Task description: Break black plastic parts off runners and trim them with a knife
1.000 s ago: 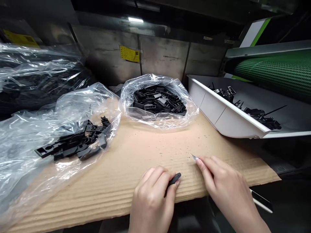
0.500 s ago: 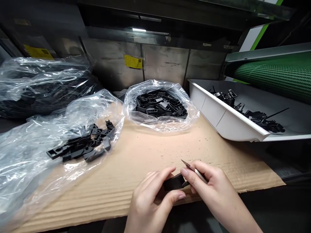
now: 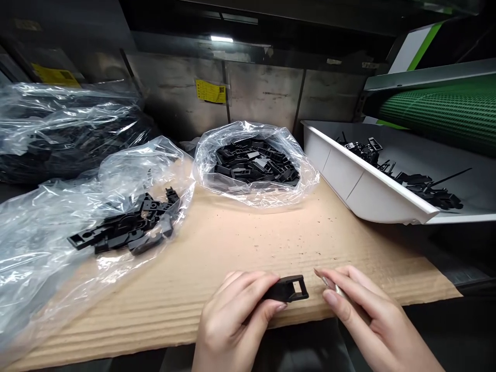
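Note:
My left hand pinches a black plastic part between thumb and fingers, just above the cardboard's near edge. The part's right end, with a rectangular opening, sticks out to the right. Apart from it, my right hand is closed around a slim craft knife. Most of the knife's handle is hidden under the fingers, and little of its blade shows. Farther back, an open clear plastic bag holds many similar black parts. More black parts lie at the left in another clear bag.
Cardboard covers the bench, with small dark scraps on it. A white tray with black pieces stands at the right, below a green conveyor belt. Full clear bags are piled at the back left, before a metal wall.
My right hand with the knife has moved right, away from the black part. The part's open end now shows, and my left hand has shifted slightly left with it.

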The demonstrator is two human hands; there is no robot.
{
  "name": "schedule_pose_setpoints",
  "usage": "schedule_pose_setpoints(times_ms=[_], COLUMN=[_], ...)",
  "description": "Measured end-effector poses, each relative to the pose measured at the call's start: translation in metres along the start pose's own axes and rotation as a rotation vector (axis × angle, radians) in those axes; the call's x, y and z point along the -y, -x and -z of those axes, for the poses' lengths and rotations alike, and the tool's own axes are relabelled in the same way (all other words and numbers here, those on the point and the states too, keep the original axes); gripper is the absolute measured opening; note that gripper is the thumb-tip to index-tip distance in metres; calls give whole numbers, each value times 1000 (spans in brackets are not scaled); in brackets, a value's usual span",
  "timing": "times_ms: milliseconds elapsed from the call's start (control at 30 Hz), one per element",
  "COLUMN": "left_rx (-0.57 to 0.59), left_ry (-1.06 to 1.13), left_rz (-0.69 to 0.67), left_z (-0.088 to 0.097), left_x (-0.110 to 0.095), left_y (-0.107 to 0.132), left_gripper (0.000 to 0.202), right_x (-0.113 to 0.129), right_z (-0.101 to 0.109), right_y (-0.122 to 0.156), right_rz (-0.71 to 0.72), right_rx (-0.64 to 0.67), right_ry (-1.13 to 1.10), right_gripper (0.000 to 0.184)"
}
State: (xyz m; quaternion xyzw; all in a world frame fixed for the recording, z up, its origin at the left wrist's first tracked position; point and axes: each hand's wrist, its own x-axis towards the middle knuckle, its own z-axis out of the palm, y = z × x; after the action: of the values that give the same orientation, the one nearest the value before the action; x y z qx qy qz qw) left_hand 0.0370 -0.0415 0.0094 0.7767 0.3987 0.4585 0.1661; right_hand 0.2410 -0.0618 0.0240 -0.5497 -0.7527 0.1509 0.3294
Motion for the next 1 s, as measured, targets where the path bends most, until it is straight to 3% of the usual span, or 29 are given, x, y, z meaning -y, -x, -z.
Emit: schedule_pose_setpoints(times_ms=[67,167,267,433,633,867,1000], left_rx=[4,30,64,77,50,22,59], left_ry=[-14,-24,-50,-92,-81,-111,-80], left_rz=[-36,-88,-113,-168,-203,-225,-183], left_z=[0,-2,-4,-5,-5,-8,-6], left_x=[1,2,3,1,0,-1,0], left_y=[-1,-3,-4,-3,-9,-12,-9], left_gripper=[22,22,23,25,22,18,20], right_x=[-5,-6,2,12,15,23,18], right_z=[0,7,19,30,26,22,32], right_y=[7,7,-3,-20,-27,-31,-31], right_rz=[91,340,588,734,754,614,513], right_rx=[-85,-151,-43,87,106,169,227], right_ry=[114,321,559,637,648,773,534], right_gripper=[22,21,26,34,29,20,20])
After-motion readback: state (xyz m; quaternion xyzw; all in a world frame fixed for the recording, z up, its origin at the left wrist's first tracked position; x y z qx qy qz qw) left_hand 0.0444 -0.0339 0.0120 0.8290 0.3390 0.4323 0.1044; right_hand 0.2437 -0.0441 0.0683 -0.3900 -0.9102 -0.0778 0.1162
